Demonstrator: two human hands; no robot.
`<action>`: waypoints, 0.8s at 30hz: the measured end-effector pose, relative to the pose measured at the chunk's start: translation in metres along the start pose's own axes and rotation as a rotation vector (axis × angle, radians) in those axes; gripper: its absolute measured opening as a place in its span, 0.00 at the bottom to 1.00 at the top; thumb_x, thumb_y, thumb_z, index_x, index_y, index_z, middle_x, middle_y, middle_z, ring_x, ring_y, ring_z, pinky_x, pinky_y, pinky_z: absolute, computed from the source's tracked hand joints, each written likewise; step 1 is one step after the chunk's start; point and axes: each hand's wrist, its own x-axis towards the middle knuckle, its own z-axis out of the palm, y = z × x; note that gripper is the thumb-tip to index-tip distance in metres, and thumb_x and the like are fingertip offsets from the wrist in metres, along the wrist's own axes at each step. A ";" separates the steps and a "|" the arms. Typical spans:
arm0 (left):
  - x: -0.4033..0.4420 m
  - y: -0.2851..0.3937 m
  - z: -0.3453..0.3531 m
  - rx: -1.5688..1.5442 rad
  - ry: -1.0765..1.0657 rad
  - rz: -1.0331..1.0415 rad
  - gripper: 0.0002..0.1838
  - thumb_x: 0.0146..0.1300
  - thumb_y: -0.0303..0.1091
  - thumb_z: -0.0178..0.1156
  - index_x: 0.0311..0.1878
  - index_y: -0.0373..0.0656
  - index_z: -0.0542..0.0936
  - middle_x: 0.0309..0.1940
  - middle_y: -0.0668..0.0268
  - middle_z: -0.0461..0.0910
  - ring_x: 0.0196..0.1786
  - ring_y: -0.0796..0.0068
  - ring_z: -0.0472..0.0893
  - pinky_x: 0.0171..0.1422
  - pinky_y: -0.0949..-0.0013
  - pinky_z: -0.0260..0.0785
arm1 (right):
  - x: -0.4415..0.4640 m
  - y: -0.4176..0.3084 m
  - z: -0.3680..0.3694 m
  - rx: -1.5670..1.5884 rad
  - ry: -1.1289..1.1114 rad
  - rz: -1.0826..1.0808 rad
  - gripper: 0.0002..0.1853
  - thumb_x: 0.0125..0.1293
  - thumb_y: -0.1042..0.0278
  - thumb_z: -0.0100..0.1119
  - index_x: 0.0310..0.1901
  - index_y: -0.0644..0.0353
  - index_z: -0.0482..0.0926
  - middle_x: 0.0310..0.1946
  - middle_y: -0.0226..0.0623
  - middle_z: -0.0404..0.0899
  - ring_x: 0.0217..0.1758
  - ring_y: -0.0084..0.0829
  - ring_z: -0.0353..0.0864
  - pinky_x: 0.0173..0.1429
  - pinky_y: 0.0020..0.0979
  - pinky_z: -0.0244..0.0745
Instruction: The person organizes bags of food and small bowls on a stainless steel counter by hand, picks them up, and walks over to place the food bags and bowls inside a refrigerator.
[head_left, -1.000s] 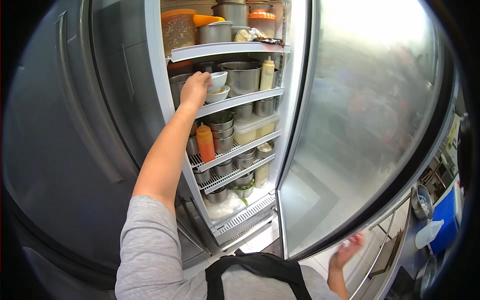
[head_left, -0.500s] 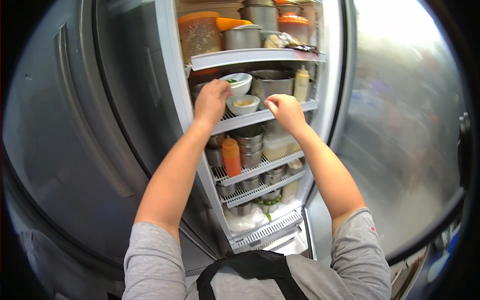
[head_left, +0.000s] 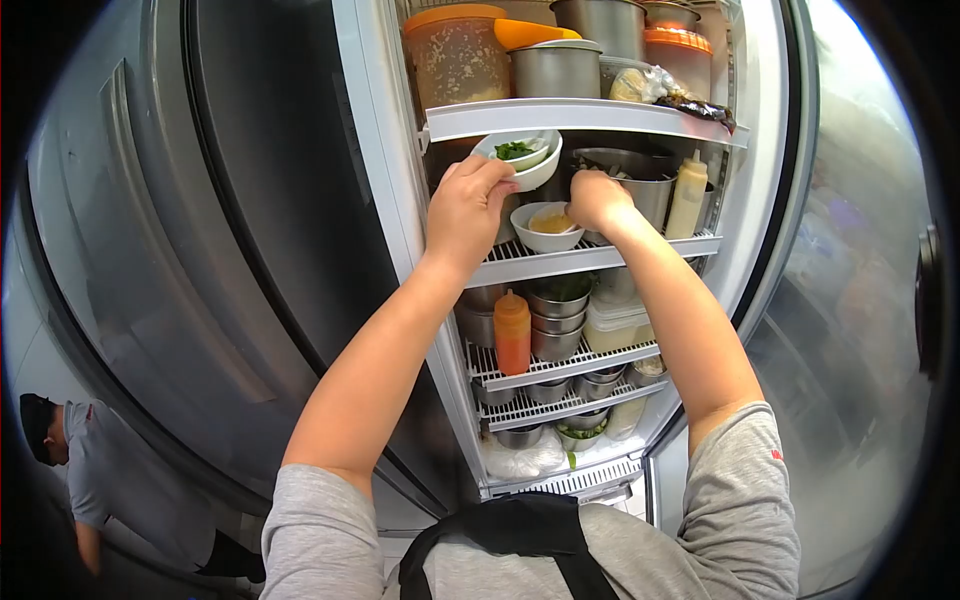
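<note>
My left hand (head_left: pixel 470 210) pinches the near edge of a pair of nested white bowls (head_left: pixel 540 178), tilted, just under the upper shelf. Chopped green herbs (head_left: pixel 515 150) lie in the inner one. Below them, a white bowl (head_left: pixel 545 241) with yellowish contents (head_left: pixel 551 221) stands at the front of the wire shelf. My right hand (head_left: pixel 600 203) has its fingers closed at that bowl's right rim; the fingertips are partly hidden. Behind the right hand is a large metal pot (head_left: pixel 650 195), and a squeeze bottle of pale sauce (head_left: pixel 687 200) stands to its right.
The fridge door (head_left: pixel 840 330) stands open at the right. The upper shelf edge (head_left: pixel 580 118) runs close above the nested bowls. Lower shelves hold an orange squeeze bottle (head_left: pixel 512 335), metal containers (head_left: pixel 557 320) and plastic tubs (head_left: pixel 615 328). Another person (head_left: pixel 130 480) is at the lower left.
The nested bowls have risen off the lower bowl in my left hand. My right hand has come to the lower bowl's rim. The view has shifted, and another person now shows at the left.
</note>
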 end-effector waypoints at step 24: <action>-0.010 0.007 0.021 0.131 -0.177 -0.009 0.04 0.54 0.25 0.59 0.34 0.42 0.79 0.33 0.63 0.77 0.40 0.59 0.75 0.45 0.62 0.69 | 0.010 0.055 -0.053 0.185 0.363 0.147 0.16 0.51 0.64 0.61 0.39 0.67 0.82 0.39 0.53 0.81 0.45 0.47 0.81 0.50 0.41 0.76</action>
